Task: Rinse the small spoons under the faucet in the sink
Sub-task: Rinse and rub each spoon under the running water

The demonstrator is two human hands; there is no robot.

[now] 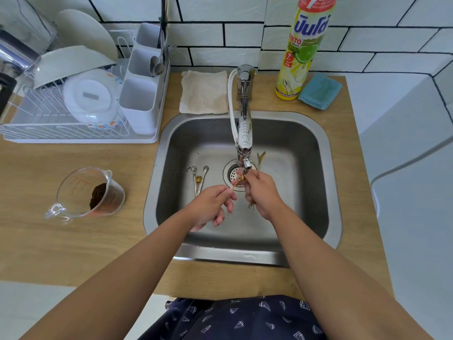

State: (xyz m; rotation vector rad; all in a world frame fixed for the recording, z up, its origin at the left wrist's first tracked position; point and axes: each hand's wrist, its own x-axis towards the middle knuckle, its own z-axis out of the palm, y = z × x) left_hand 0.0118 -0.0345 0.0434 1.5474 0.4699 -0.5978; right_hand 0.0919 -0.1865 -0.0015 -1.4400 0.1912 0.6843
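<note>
Both hands meet right under the faucet (242, 133) spout, over the drain (232, 176); the left hand (210, 207) pinches the handle end of a thin gold spoon (237, 181) between thumb and forefinger, the rest of its fingers loosely curled; the spoon's long axis runs from that pinch up and right toward the spout, its bowl end just below the nozzle, touching or nearly touching the right hand (261, 192); the right hand's fingers are curled round another spoon (260, 159), whose end sticks up just right of the nozzle. Whether water runs I cannot tell. Two more spoons (199, 179) lie side by side on the sink (316, 168) floor left of the drain, handles toward the person, nearer the left hand; my guess is they come next.
</note>
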